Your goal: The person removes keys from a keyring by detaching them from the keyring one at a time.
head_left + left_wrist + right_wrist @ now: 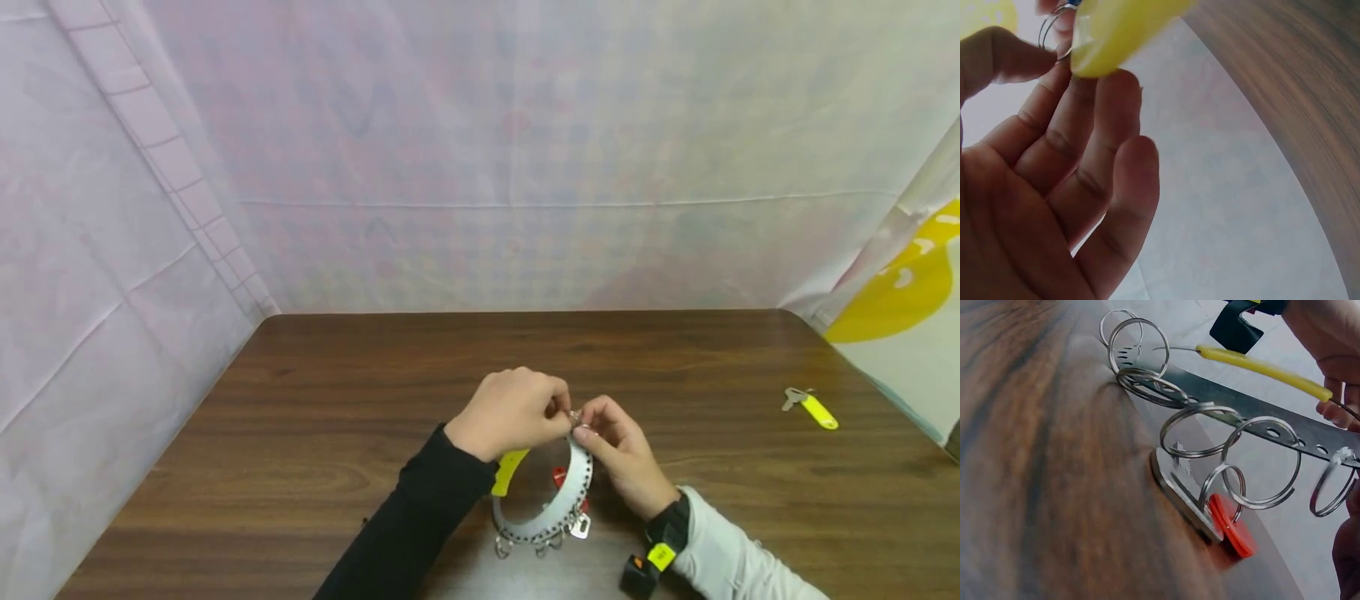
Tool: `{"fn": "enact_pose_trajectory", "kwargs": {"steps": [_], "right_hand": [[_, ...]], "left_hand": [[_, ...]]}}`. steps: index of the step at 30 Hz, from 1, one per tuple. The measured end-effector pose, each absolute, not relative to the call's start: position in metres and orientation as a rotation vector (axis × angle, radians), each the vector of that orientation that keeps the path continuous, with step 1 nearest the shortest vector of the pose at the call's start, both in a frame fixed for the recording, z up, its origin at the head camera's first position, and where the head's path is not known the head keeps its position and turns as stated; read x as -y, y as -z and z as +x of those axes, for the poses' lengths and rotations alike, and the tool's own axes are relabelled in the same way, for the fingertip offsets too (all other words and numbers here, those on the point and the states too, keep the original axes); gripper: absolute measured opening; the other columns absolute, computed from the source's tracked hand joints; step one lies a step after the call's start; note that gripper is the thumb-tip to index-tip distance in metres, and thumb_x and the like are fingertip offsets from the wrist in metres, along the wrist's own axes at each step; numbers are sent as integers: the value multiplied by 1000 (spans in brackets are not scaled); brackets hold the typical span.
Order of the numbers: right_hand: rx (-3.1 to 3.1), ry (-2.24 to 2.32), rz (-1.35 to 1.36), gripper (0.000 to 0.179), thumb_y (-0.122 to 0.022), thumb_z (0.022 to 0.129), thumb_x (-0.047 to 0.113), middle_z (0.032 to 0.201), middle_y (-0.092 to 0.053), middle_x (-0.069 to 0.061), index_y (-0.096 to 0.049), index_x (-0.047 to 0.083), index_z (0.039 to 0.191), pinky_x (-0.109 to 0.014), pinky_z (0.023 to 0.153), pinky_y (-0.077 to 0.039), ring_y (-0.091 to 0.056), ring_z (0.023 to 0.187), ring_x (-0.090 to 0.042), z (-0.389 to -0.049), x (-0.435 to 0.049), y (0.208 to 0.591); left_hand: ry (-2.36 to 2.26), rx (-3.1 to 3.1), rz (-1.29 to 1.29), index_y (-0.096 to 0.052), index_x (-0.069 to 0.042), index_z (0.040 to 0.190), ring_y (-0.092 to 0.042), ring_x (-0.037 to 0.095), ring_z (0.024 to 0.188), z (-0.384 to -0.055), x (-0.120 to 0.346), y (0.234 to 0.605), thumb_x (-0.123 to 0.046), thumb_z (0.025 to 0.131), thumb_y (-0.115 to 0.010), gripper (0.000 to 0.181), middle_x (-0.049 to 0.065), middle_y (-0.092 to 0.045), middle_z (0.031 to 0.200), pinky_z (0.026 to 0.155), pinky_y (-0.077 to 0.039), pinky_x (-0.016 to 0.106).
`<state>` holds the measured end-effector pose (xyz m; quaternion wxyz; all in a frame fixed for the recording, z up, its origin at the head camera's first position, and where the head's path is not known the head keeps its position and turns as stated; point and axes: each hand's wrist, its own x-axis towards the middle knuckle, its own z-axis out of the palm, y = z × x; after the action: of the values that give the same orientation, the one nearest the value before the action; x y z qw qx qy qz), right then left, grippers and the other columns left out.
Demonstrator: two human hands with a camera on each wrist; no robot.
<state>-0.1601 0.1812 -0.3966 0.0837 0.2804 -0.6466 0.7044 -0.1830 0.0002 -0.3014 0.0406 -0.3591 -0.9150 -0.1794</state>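
A round metal key holder (577,475) stands up from the table between my hands, its curved strip punched with holes. Several split rings (1200,430) hang along the strip, and one carries a metal key (1182,487) with a red tag (1232,525). A yellow grip sleeve (1266,372) covers part of the wire handle. My left hand (517,412) pinches a ring (1054,28) at the top of the holder between thumb and fingertips. From the right, my right hand (622,450) pinches the holder's top end, fingertips close to the left ones.
A key (793,398) with a yellow tag (819,412) lies at the right of the brown wooden table (300,417). Pale cloth (525,167) hangs behind the table and along its left side. A yellow-patterned cloth (900,292) is at the right.
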Motion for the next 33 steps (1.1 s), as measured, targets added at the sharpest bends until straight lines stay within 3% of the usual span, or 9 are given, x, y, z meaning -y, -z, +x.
{"fn": "enact_pose_trajectory", "kwargs": {"steps": [5, 10, 18, 24, 29, 33], "right_hand": [[1922, -2125, 884, 26, -51, 89, -11, 95, -58, 11, -51, 14, 95, -15, 72, -45, -56, 88, 0, -160, -182, 396], [1902, -2117, 904, 26, -52, 89, -12, 94, -57, 11, -52, 13, 95, -14, 69, -46, -57, 86, 2, -161, -182, 397], [1922, -2095, 901, 24, -56, 89, -9, 98, -59, 11, -55, 13, 98, -15, 74, -49, -58, 89, -2, -161, -183, 399], [2102, -2059, 813, 24, -44, 96, 0, 98, -62, 14, -59, 17, 105, -16, 74, -47, -58, 88, 2, -159, -185, 396], [2226, -1995, 700, 22, -41, 97, 6, 98, -64, 15, -59, -3, 105, -16, 78, -45, -57, 91, 1, -160, -185, 393], [2318, -1937, 555, 20, -50, 94, 6, 92, -62, 13, -57, -10, 101, -17, 75, -46, -56, 85, 0, -162, -182, 392]], "left_hand": [[645, 2874, -1156, -69, -22, 87, -42, 3, 49, -183, -1, 301, -21, 90, -56, 13, -11, -56, 65, 49, -31, 17], [684, 2903, -1224, -72, -21, 95, -45, 2, 53, -184, -2, 300, -25, 93, -55, 17, -12, -58, 68, 52, -35, 16], [766, 2975, -1217, -72, -20, 95, -45, 4, 54, -184, 1, 297, -25, 95, -54, 18, -11, -60, 71, 53, -36, 17], [753, 3022, -1178, -69, -17, 103, -47, 5, 58, -183, 1, 297, -25, 98, -51, 20, -9, -63, 82, 54, -37, 19], [732, 3036, -1128, -67, -18, 106, -52, 4, 66, -183, 3, 296, -22, 99, -47, 21, -6, -67, 95, 60, -41, 19], [792, 3038, -1114, -66, -18, 105, -51, 5, 61, -183, 4, 296, -23, 100, -46, 22, -8, -64, 88, 57, -40, 19]]}}
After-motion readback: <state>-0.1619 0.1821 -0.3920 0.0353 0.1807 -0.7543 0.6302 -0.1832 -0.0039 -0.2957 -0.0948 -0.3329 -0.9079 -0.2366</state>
